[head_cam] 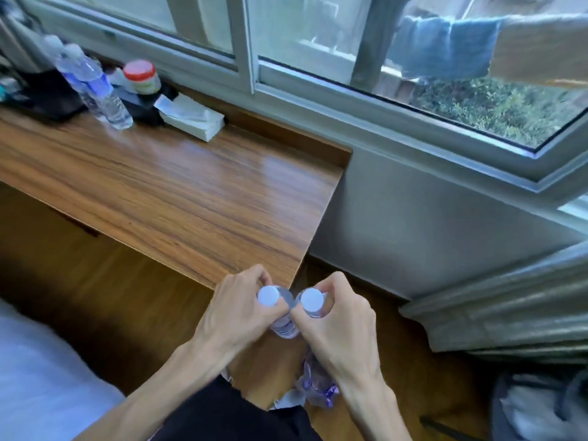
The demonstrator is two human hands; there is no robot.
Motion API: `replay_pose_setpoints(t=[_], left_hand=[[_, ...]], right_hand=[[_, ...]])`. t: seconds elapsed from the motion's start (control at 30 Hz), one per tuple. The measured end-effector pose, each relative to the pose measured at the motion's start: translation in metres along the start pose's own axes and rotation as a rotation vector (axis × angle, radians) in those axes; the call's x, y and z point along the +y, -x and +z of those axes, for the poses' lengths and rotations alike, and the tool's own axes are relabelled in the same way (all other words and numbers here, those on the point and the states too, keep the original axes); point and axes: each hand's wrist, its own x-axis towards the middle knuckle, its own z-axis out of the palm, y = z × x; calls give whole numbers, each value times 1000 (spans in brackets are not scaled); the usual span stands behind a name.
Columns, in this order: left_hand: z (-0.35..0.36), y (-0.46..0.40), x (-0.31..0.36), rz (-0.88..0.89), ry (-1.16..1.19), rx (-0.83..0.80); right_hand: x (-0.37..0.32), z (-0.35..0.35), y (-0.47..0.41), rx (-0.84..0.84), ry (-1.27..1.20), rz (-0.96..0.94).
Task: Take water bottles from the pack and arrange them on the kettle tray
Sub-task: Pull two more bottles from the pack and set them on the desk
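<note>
Each of my hands grips a clear water bottle by the neck, just off the near right corner of the wooden desk (178, 192). My left hand (237, 308) holds the left bottle (268, 296), my right hand (343, 323) the right bottle (311, 299); both white caps face up, side by side. Torn plastic of the pack (315, 386) lies on the floor below my right wrist. At the desk's far left, two bottles (92, 87) stand beside a dark tray (47, 100).
A red-lidded jar (141, 76) and a white tissue pack (191, 117) sit by the tray. A window runs along the back. A grey curtain (509, 307) hangs at right, a bin (537, 405) below it. White bedding (41, 377) lies at lower left.
</note>
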Motion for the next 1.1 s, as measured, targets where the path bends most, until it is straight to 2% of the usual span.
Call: replay_pose_setpoints(t=[0.07,0.2,0.37,0.63,0.83,0.97,1.1], left_hand=[[-25,-5,-15,-55,61,23],[-67,-16,-38,-90,151,60],[-132,-50,-87,-58,119,78],[-238,-105,-169,-67,27,171],[-309,-151,-216,-129,-20,202],[-345,-184,-247,-170,-27,211],[-380,-225,-278,-176,-47,204]], right_hand=[[-34,10,-16,-15,24,-41],[-91,28,-49,-38,14,13],[-155,66,-80,-49,-58,35],[-254,154,-133,-68,-62,-50],[-313,209,-173,-129,-90,-131],[-344,246,-206,-198,-109,-120],[-374,283,-243,-199,-151,-103]])
